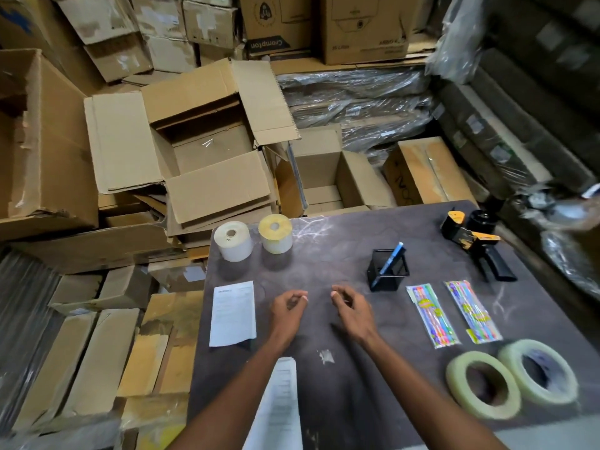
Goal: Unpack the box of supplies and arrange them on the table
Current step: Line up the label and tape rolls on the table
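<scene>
On the dark table stand a white label roll and a yellowish one at the far left. A black mesh holder with a blue pen sits mid-right, with two pen packets in front of it. Two clear tape rolls lie at the near right, a yellow-black tape dispenser at the far right. A paper sheet lies left, more papers near me. My left hand and right hand hover over the table's middle, fingers loosely curled, holding nothing.
An opened cardboard box with its flaps spread sits beyond the table's far left corner, a smaller open box beside it. Stacked cartons crowd the left side. Plastic-wrapped bundles fill the back and right.
</scene>
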